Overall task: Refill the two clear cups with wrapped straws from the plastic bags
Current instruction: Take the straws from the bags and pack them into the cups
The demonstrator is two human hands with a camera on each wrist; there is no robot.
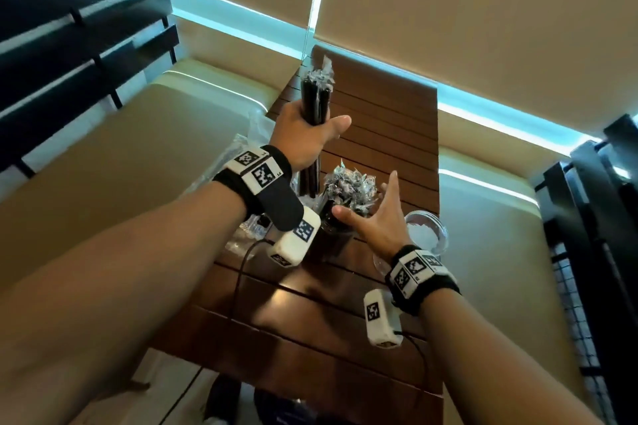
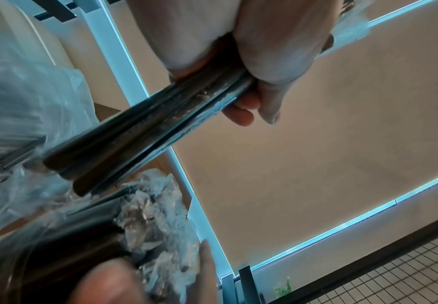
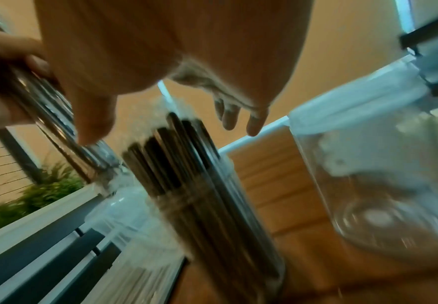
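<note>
My left hand (image 1: pixel 308 137) grips a bundle of black wrapped straws (image 1: pixel 315 98) upright above the table; the left wrist view shows my fingers curled round the bundle (image 2: pixel 145 133). Just below and to the right stands a clear cup (image 3: pixel 212 205) packed with black straws, their crinkled wrapper tops (image 1: pixel 348 187) bunched above the rim. My right hand (image 1: pixel 374 205) is open, its fingers (image 3: pixel 255 123) spread beside those tops and holding nothing. A second clear cup (image 1: pixel 429 234) with white pieces inside stands further right, also in the right wrist view (image 3: pixel 383 195).
Everything stands on a narrow slatted wooden table (image 1: pixel 386 107). Crumpled clear plastic bags (image 1: pixel 247 145) lie at its left edge. Beige cushioned seats (image 1: pixel 138 148) flank the table, and a black railing (image 1: pixel 600 217) runs along the right.
</note>
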